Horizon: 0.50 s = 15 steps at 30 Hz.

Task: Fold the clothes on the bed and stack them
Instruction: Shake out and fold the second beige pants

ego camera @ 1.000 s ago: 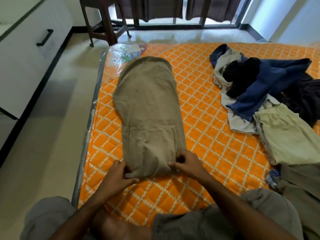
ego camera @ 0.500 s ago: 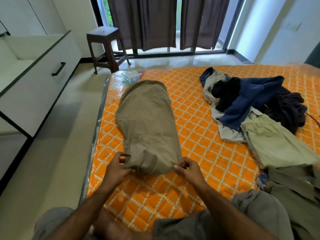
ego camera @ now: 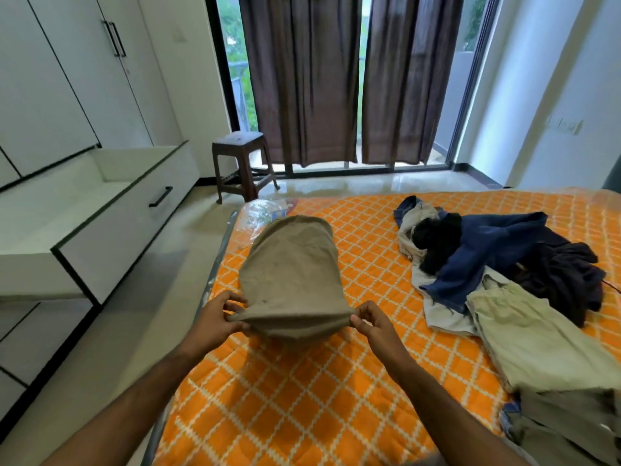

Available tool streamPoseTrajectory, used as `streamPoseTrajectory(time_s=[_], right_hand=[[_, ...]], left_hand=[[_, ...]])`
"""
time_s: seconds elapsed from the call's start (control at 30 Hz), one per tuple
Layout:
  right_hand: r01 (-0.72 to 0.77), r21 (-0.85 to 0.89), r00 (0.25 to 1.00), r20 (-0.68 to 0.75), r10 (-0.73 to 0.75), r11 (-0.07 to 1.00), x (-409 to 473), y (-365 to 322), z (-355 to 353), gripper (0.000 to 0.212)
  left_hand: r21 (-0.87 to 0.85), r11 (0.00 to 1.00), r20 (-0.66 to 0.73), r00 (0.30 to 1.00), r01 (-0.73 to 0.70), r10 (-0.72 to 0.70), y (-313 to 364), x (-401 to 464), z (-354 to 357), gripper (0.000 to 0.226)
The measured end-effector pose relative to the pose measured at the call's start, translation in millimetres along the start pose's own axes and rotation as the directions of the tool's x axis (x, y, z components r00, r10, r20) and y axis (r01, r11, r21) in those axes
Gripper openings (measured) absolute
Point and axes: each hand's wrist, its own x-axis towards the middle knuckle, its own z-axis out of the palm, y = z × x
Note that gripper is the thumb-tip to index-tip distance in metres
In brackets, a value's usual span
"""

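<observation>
Center-frame on the orange quilted bed [ego camera: 302,398], the khaki trousers [ego camera: 292,274] are what's being worked on right now. They're already folded lengthwise into one long strip, and the person has the near end lifted off the bed: left hand [ego camera: 218,317] pinching the near-left corner, right hand [ego camera: 373,319] pinching the near-right corner, thumbs and fingertips closed on the fabric at both. The long axis runs straight away from the hands toward the top of the frame, with the far end resting on the bed near the plastic-wrapped mattress corner [ego camera: 265,210]. Both hands look about equally close, so the next move is probably carrying that near edge forward over the far end to halve the length. To the right sits a messy heap of unfolded clothes [ego camera: 487,250], with a pale green garment [ego camera: 537,338] nearer the viewer and grey-green clothes [ego camera: 568,428] at lower right. An open drawer [ego camera: 111,210] and a brown stool [ego camera: 242,163] are on the left.
</observation>
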Motion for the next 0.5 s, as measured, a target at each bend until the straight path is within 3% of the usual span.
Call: streamPoseTrajectory(time_s=[0.2,0.3,0.37,0.5], right_hand=[[0.134,0.201,0.991,-0.044,-0.128,0.97,21.4,-38.9,-11.4,0.015],[0.156,0.282,0.985,0.029,-0.171,0.947,30.2,-61.3,-17.9,0.025],[0.162,0.258,0.976,0.102,-0.194,0.952,29.1,-72.2,-22.3,0.038],[0.239,0.134,0.961,0.107,-0.254,0.962,27.1,-79.6,-25.5,0.037]], left_hand=[[-0.077,0.996,-0.146,0.989,-0.042,0.03,39.7,4.3,-13.6,0.041],[-0.079,0.996,-0.189,0.982,-0.044,0.029,65.6,0.9,-18.2,0.041],[-0.032,0.998,-0.188,0.981,-0.049,0.043,81.5,-3.3,-18.8,0.041],[0.049,0.998,-0.207,0.976,-0.051,0.06,105.5,-1.9,-17.5,0.037]])
